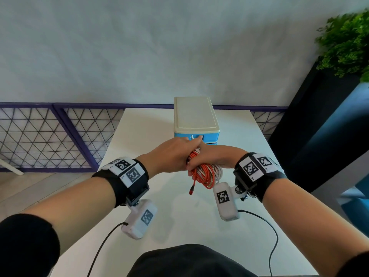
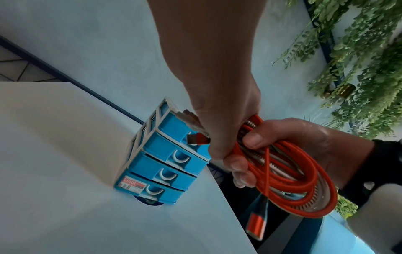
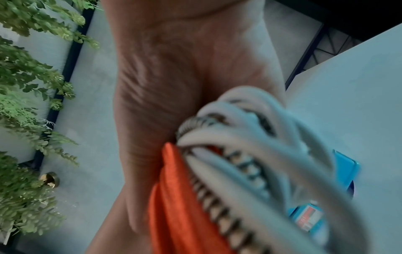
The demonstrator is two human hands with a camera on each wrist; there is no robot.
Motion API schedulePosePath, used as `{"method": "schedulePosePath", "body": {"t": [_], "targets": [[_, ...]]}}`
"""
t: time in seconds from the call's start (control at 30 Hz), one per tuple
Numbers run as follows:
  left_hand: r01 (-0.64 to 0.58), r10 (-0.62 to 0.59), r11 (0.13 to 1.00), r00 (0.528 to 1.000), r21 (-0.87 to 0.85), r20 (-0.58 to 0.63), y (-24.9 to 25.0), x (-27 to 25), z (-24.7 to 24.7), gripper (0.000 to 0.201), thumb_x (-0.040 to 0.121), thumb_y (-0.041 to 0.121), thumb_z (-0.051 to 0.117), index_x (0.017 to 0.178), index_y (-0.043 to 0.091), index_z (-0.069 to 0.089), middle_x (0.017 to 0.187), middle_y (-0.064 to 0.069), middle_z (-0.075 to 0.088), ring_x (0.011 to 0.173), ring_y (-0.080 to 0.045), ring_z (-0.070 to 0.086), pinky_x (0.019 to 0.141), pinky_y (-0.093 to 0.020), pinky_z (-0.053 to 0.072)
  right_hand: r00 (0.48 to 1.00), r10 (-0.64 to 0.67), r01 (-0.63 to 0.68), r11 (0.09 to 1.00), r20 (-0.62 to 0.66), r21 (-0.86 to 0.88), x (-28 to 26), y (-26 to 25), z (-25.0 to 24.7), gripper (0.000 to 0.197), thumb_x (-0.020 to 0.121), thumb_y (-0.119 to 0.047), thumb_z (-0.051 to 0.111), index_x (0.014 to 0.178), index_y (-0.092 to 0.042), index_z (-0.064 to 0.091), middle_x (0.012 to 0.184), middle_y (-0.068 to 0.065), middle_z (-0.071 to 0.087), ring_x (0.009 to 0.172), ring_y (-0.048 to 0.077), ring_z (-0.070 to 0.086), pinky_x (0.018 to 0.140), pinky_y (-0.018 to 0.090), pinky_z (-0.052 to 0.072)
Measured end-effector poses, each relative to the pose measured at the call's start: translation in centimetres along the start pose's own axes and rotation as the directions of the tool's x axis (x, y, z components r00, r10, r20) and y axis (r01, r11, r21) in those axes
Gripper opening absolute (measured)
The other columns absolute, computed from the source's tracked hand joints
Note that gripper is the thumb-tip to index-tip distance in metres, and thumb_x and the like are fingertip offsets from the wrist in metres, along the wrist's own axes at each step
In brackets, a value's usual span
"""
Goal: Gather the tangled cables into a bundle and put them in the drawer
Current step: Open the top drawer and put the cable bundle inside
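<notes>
Both hands meet above the white table point(image 1: 151, 126), holding one bundle of orange and white cables point(image 1: 203, 174). My left hand point(image 1: 171, 154) grips the top of the coil, fingers curled round it point(image 2: 217, 111). My right hand point(image 1: 211, 156) grips the same coil from the other side, thumb pressed on the strands point(image 2: 253, 139). Loops hang below the hands, and an orange plug point(image 1: 192, 189) dangles from them. Just behind the hands stands the blue drawer unit point(image 1: 196, 120) with a cream top. Its drawers point(image 2: 161, 165) look shut. In the right wrist view the cables point(image 3: 228, 171) are close and blurred.
The drawer unit stands at the table's far middle, against a pale wall. A purple mesh fence point(image 1: 50, 136) runs behind the table on the left. A dark planter point(image 1: 319, 126) with green foliage point(image 1: 347, 43) stands to the right. Two black camera leads trail over the near table.
</notes>
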State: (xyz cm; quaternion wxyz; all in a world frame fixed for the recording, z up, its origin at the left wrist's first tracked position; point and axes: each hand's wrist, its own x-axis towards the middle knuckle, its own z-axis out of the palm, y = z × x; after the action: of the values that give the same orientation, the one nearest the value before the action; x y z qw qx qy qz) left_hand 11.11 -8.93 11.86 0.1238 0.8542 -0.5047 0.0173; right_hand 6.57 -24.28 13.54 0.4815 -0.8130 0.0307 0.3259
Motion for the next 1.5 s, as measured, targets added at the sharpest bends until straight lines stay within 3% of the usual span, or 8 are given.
{"method": "schedulePosePath", "body": {"t": [0.17, 0.27, 0.37, 0.67, 0.87, 1.0, 1.13, 1.5], "targets": [[-0.032, 0.031, 0.998, 0.999, 0.046, 0.015, 0.3, -0.4, 0.7, 0.05, 0.075, 0.044, 0.072, 0.111, 0.02, 0.047, 0.097, 0.001, 0.067, 0.083, -0.017, 0.063, 0.068, -0.032, 0.054, 0.995, -0.02, 0.026, 0.998, 0.098, -0.065, -0.9, -0.2, 0.4, 0.005, 0.086, -0.012, 0.066, 0.09, -0.008, 0.066, 0.085, 0.006, 0.071, 0.077, 0.017, 0.069, 0.071, 0.027, 0.058], [-0.02, 0.023, 0.993, 0.999, 0.119, -0.022, 0.4, -0.3, 1.3, 0.046, 0.076, 0.043, 0.069, 0.11, 0.019, 0.049, 0.093, 0.001, 0.069, 0.078, -0.019, 0.065, 0.065, -0.032, 0.054, 1.0, -0.017, 0.016, 0.98, 0.001, -0.196, -0.6, -0.2, 0.2, 0.032, 0.079, -0.024, 0.073, 0.106, -0.012, 0.064, 0.101, 0.004, 0.07, 0.092, 0.022, 0.067, 0.074, 0.025, 0.054], [0.11, -0.108, 0.977, 0.994, 0.181, -0.02, 0.1, -0.4, 1.6, 0.049, 0.08, 0.038, 0.065, 0.119, 0.015, 0.046, 0.097, -0.006, 0.069, 0.081, -0.027, 0.065, 0.064, -0.033, 0.049, 0.968, -0.07, -0.041, 0.904, -0.242, -0.425, -0.2, -0.1, 0.5, 0.102, 0.072, -0.041, 0.077, 0.153, -0.021, 0.017, 0.141, 0.002, 0.048, 0.12, 0.025, 0.054, 0.09, 0.03, 0.045], [0.238, -0.236, 0.968, 0.971, 0.082, -0.039, -0.2, -0.3, 1.3, 0.043, 0.078, 0.031, 0.063, 0.117, 0.025, 0.046, 0.087, -0.002, 0.068, 0.073, -0.027, 0.062, 0.055, -0.032, 0.044, 0.714, -0.445, -0.297, 0.505, -0.54, -0.81, 1.2, 2.2, 3.7, 0.083, 0.076, -0.047, 0.067, 0.142, -0.013, 0.029, 0.129, 0.004, 0.056, 0.123, 0.025, 0.05, 0.111, 0.051, 0.027], [0.183, -0.184, 0.983, 0.983, -0.021, -0.009, 0.5, -0.4, 1.3, 0.027, 0.076, 0.024, 0.063, 0.095, 0.026, 0.045, 0.088, -0.002, 0.064, 0.078, -0.026, 0.06, 0.058, -0.028, 0.036, 0.806, -0.321, -0.191, 0.653, -0.496, -0.733, 0.8, 2.2, 3.0, 0.036, 0.082, -0.027, 0.061, 0.116, -0.015, 0.054, 0.1, 0.006, 0.067, 0.088, 0.028, 0.066, 0.067, 0.032, 0.045], [0.207, -0.206, 0.978, 0.971, 0.007, 0.122, 0.1, 0.8, 1.2, 0.036, 0.075, 0.029, 0.067, 0.099, 0.021, 0.041, 0.086, 0.0, 0.059, 0.078, -0.024, 0.058, 0.06, -0.029, 0.035, 0.836, -0.284, -0.205, 0.63, -0.469, -0.749, 1.1, 2.4, 1.8, 0.028, 0.082, -0.027, 0.06, 0.108, -0.015, 0.059, 0.099, 0.005, 0.066, 0.089, 0.027, 0.064, 0.067, 0.032, 0.046], [0.254, -0.21, 0.95, 0.95, -0.183, 0.229, -1.3, 2.2, 0.4, 0.06, 0.077, 0.061, 0.057, 0.124, 0.026, 0.042, 0.123, 0.006, 0.059, 0.113, -0.017, 0.052, 0.097, -0.034, 0.036, 0.846, -0.268, -0.231, 0.595, -0.461, -0.77, 1.1, 2.7, -0.3, 0.036, 0.08, -0.029, 0.059, 0.114, -0.017, 0.056, 0.1, 0.007, 0.065, 0.091, 0.03, 0.064, 0.07, 0.034, 0.049], [0.274, -0.266, 0.958, 0.959, -0.081, 0.101, -6.4, 4.6, 0.5, 0.042, 0.088, -0.009, 0.039, 0.125, 0.007, 0.053, 0.131, -0.007, 0.05, 0.121, -0.023, 0.048, 0.102, -0.039, 0.042, 0.882, -0.232, -0.231, 0.547, -0.41, -0.805, 3.7, 2.0, -2.4, 0.059, 0.076, -0.026, 0.065, 0.132, -0.02, 0.046, 0.107, 0.005, 0.066, 0.091, 0.027, 0.064, 0.069, 0.033, 0.05]]}}
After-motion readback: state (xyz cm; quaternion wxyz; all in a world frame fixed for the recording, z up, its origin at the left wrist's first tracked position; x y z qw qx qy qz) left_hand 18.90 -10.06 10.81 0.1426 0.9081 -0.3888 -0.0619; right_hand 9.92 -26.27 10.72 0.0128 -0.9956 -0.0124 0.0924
